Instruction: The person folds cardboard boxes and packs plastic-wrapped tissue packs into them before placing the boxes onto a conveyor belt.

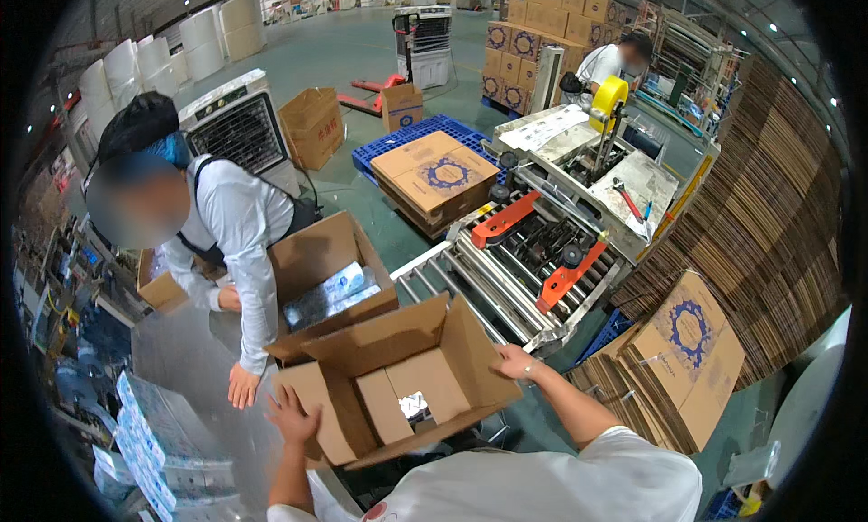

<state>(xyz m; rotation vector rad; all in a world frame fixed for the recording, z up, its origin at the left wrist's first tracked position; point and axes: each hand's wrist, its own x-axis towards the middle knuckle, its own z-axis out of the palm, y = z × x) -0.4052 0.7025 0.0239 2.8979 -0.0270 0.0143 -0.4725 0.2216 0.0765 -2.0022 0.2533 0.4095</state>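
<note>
An open cardboard box (380, 341) is tilted in front of me, its flaps spread. Its bottom flaps leave a gap, where a small shiny patch shows. My right hand (515, 362) grips the box's right upper edge. At its left side, my left hand (295, 417) is open, fingers spread against the left flap. Just beyond stands a second open box (312, 251) holding clear plastic-wrapped packs (330, 296). A co-worker in a white shirt (240, 214) leans over it from the left, one hand (244, 386) resting near the metal table.
The metal table (199, 359) lies left, with blue-white wrapped packs (158, 441) beside it. Ahead right is a roller conveyor with a taping machine (542, 251). Flat cartons (678, 350) stack at right; more sit on a blue pallet (362, 151). Another person (606, 65) stands far off.
</note>
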